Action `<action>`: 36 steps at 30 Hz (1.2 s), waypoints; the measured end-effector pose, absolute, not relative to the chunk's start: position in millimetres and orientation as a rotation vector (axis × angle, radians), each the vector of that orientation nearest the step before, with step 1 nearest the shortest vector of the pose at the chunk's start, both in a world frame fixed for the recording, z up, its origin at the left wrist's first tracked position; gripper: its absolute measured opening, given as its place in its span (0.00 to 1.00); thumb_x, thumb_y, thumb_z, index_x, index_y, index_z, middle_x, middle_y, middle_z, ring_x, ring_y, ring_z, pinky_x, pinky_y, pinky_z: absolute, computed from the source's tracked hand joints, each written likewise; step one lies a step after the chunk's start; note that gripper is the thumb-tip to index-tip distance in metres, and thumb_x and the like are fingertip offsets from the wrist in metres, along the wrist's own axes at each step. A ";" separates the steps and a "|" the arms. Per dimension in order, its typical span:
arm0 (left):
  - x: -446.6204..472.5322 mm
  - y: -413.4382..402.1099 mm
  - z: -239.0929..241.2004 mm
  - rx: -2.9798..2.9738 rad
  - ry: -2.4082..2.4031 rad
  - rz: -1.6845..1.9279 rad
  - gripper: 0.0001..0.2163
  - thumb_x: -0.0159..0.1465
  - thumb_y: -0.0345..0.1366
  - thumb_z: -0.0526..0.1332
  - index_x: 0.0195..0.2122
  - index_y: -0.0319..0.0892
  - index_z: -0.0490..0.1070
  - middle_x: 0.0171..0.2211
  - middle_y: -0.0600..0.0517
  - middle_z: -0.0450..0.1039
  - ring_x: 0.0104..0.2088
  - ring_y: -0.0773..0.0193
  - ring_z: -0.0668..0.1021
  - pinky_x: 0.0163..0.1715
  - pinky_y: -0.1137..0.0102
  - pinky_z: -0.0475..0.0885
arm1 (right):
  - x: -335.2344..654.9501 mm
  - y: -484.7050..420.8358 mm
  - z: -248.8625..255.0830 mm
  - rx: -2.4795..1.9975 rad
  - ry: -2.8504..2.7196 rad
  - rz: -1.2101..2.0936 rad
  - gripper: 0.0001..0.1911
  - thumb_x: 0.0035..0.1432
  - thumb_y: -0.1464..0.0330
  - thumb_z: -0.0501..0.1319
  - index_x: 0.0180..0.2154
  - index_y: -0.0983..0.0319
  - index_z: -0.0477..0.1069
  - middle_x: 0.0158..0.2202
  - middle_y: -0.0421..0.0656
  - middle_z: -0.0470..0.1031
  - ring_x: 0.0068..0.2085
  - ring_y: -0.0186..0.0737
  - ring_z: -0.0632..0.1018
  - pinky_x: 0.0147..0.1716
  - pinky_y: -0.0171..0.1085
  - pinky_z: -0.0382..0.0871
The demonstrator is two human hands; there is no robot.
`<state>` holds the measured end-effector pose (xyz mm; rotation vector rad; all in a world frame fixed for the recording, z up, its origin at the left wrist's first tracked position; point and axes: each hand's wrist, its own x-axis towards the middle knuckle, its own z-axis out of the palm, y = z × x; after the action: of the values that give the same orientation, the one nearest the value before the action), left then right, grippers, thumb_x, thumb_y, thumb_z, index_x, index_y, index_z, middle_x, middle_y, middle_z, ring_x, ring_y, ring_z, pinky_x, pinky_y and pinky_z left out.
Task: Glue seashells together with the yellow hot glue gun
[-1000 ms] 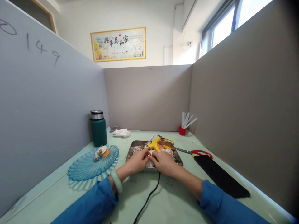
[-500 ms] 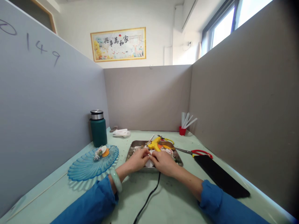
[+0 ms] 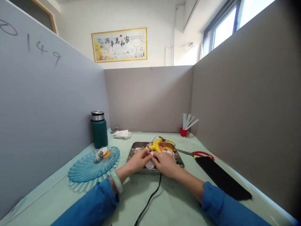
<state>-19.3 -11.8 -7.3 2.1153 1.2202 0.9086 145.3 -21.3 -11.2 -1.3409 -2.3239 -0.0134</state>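
Observation:
My left hand (image 3: 139,159) and my right hand (image 3: 165,163) meet fingertip to fingertip over the near side of a metal tray (image 3: 154,171). The fingers of both are closed in a pinch; whatever they grip is too small and too covered to name. Just below the fingertips shows a white round piece (image 3: 150,164); whether it is held or lies in the tray I cannot tell. Behind my fingers a yellow glue gun (image 3: 156,145) rests on the tray among orange, white and pinkish small pieces. Its black cord (image 3: 150,199) runs toward me.
At the left, a blue scalloped plate (image 3: 90,168) carries a small cluster of white and orange pieces, with a green bottle (image 3: 99,133) behind. Red-handled scissors (image 3: 204,154) and a black flat strip (image 3: 221,177) lie right. A red cup (image 3: 183,132) holds white sticks. Partitions surround the table.
My fingers have shifted very slightly, and the white piece below them looks a little rounder and turned. Everything else stays in place.

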 end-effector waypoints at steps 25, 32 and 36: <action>-18.8 -12.8 -5.8 2.067 1.189 0.949 0.10 0.57 0.40 0.53 0.30 0.39 0.66 0.23 0.54 0.66 0.25 0.68 0.68 0.24 0.75 0.62 | 145.0 -21.6 -10.5 -1.329 -2.318 0.000 0.20 0.63 0.59 0.44 0.33 0.62 0.70 0.30 0.43 0.73 0.31 0.35 0.71 0.28 0.32 0.51; -18.9 -12.1 -7.6 2.063 1.185 0.959 0.11 0.57 0.42 0.54 0.30 0.38 0.67 0.24 0.54 0.67 0.26 0.68 0.68 0.24 0.75 0.62 | 144.7 -21.5 -9.2 -1.348 -2.312 0.035 0.20 0.63 0.60 0.45 0.33 0.62 0.70 0.30 0.43 0.73 0.31 0.35 0.71 0.28 0.32 0.52; -19.3 -11.5 -8.4 2.065 1.187 0.968 0.10 0.57 0.41 0.54 0.30 0.39 0.67 0.24 0.54 0.67 0.26 0.68 0.69 0.24 0.75 0.62 | 144.5 -21.1 -9.6 -1.348 -2.309 0.037 0.19 0.63 0.60 0.45 0.33 0.62 0.70 0.31 0.44 0.73 0.32 0.35 0.71 0.28 0.32 0.52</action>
<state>-19.3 -11.5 -8.4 2.0648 1.1871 0.9684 144.5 -21.1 -9.6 -1.3476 -2.3091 0.0367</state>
